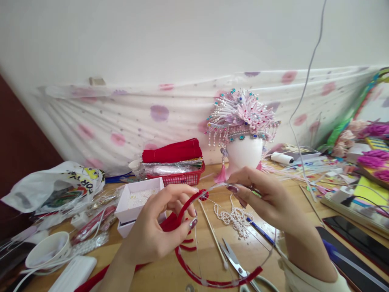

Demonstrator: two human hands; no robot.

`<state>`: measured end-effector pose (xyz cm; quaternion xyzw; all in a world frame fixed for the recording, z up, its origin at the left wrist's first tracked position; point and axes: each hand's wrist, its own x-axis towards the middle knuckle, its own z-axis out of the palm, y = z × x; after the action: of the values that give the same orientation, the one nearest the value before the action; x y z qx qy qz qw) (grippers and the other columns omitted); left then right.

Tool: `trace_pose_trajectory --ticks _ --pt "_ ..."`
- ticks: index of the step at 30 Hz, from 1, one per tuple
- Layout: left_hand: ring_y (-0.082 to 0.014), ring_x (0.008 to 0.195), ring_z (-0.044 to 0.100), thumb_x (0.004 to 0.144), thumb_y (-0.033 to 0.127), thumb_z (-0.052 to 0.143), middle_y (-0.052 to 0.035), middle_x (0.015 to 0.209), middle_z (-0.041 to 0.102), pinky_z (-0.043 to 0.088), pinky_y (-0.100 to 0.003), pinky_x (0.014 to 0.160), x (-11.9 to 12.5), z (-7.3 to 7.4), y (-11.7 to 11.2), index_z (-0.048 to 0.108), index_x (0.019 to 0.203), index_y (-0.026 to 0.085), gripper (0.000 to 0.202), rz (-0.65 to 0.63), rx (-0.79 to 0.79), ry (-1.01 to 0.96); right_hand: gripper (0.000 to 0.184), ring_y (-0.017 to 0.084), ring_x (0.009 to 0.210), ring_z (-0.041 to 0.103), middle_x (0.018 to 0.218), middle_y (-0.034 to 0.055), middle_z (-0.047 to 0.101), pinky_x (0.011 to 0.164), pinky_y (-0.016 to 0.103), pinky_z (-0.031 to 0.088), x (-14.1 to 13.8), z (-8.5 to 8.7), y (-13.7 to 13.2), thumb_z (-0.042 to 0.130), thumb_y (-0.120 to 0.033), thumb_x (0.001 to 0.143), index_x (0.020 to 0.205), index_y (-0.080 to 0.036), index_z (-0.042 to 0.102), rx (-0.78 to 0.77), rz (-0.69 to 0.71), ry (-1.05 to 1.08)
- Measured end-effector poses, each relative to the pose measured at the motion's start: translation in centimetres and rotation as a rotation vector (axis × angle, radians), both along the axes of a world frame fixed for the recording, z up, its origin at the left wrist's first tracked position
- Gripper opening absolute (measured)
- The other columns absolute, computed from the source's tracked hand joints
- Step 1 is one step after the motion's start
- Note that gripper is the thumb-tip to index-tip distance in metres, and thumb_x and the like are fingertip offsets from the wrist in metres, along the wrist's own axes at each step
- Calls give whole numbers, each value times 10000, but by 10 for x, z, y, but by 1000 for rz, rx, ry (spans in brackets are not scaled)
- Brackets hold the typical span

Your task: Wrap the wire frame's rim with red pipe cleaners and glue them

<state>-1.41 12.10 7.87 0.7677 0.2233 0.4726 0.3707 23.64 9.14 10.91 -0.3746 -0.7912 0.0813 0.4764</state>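
Note:
My left hand [161,223] pinches the upper end of a curved red hoop [185,209], a thin band wrapped in red that loops down toward me to a lower arc [212,282]. My right hand [264,194] is closed in a pinch just right of the hoop's tip, holding a thin clear thread or wire that runs from the tip and down across the loop. Under the hands lie a string of pearl beads [234,217], a thin wooden stick [212,233] and scissors [235,259] on the wooden table [209,182].
A beaded pink headdress [241,113] sits on a white head form behind the hands. A red basket [179,176] with red cloth, a white box [136,198], a plastic bag [57,184] and a tape roll [48,249] lie left. Craft clutter and dark trays fill the right.

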Motion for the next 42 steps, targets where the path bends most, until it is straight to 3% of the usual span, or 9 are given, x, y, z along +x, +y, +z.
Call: trace_pose_trajectory --ticks 5,17,22,31,36,42 --pt "-121 690 642 772 -10 633 25 802 664 564 -213 626 -1 0 0 643 1184 276 501 -39 -24 -12 181 110 517 529 656 -20 578 503 243 427 -1 0 -1 534 -310 1023 905 -220 637 -13 -2 0" --pt "-113 744 669 800 -25 626 45 847 690 564 -221 734 -7 0 3 582 1243 326 567 -39 147 111 127 93 516 546 669 -30 598 515 218 443 -2 3 -6 548 -231 1011 946 -228 657 30 -1 -32" --pt "-122 721 661 801 -10 614 26 822 682 560 -236 713 -4 0 0 616 1220 282 511 -11 128 75 156 106 503 538 639 -24 584 491 224 437 -2 3 -8 531 -280 1023 949 -227 657 10 -18 -38" --pt "-103 715 646 796 -28 602 44 823 676 546 -205 695 0 -1 -2 605 1206 305 528 -23 122 5 149 103 500 539 626 -34 574 501 224 433 0 4 -9 529 -274 1026 955 -232 653 38 -20 -53" --pt "-117 722 657 800 -17 602 26 826 684 559 -224 709 -1 -2 -2 617 1198 275 494 -8 139 22 138 103 510 552 633 -34 586 512 224 433 0 5 -10 531 -254 1024 949 -233 644 44 -25 -68" --pt "-109 724 662 814 -4 615 40 847 683 560 -200 690 -4 -2 0 574 1232 319 529 -15 188 112 135 94 505 551 631 -43 587 522 215 434 0 6 -10 527 -214 1019 953 -232 643 65 -13 -86"
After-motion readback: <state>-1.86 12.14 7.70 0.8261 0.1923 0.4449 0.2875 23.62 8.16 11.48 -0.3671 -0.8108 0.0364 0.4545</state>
